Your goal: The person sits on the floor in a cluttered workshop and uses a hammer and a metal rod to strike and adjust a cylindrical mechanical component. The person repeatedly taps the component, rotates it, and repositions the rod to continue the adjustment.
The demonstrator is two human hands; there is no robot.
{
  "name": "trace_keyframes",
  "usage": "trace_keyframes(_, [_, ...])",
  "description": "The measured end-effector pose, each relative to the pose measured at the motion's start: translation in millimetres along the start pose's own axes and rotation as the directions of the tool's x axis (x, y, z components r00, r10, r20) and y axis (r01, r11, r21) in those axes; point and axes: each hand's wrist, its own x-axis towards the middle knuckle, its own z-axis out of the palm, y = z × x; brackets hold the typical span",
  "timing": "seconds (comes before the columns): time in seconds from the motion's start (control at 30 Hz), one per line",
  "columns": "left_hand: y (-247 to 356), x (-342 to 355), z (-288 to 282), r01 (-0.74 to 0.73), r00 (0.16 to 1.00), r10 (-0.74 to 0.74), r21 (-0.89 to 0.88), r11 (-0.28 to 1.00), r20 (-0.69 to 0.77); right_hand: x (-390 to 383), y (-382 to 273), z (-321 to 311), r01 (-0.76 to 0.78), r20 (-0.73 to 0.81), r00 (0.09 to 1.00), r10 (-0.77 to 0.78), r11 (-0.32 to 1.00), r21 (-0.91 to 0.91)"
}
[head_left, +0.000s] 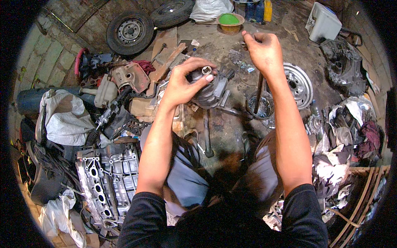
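My left hand [182,80] curls over the top of a grey ribbed metal car part [211,94], which stands on the floor between my feet. Its thumb and fingers close round a shiny socket [206,70], hollow end up. My right hand [265,51] is raised farther off to the right, its fingers pinched together. Something dark shows at those fingertips, too small to name. Below that wrist a dark rod [259,93] slants down into a round tin [260,106]; whether the hand touches the rod is hidden. A long metal bar [207,132] lies before the ribbed part.
An engine cylinder head [108,182] lies at the near left. Two tyres, one on a steel wheel [130,32], rest at the far left. A bare wheel rim [297,85] and a gearbox casing [343,66] are on the right. A green basin [229,20] stands at the back.
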Motion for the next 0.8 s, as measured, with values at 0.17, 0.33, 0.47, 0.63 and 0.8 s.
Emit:
trace_keyframes(0.17, [4.4, -1.0, -0.4, 0.169, 0.986, -0.169, -0.019, 0.985, 0.000, 1.8, 2.8, -0.9, -0.004, 0.000, 1.000, 0.004, 1.000, 0.007])
trace_keyframes(0.33, [0.8, 1.5, -2.0, -0.026, 0.999, 0.028, -0.087, 0.996, 0.015, 1.3, 1.5, -0.9, -0.016, 0.011, 1.000, 0.016, 1.000, 0.010])
trace_keyframes(0.47, [5.4, -1.4, 0.5, 0.161, 0.987, -0.160, 0.023, 0.987, -0.008, 0.9, 1.4, -3.1, 0.004, -0.007, 1.000, -0.004, 1.000, 0.008])
trace_keyframes(0.63, [-1.9, 0.9, -3.3, -0.057, 0.998, 0.058, -0.065, 0.996, 0.020, -0.5, 0.0, -2.2, 0.004, 0.004, 1.000, -0.004, 1.000, 0.016])
trace_keyframes(0.8, [2.6, 1.3, 0.0, 0.049, 0.999, -0.049, -0.030, 0.998, 0.005, 0.4, 2.3, -1.8, 0.005, -0.004, 1.000, -0.005, 1.000, -0.014])
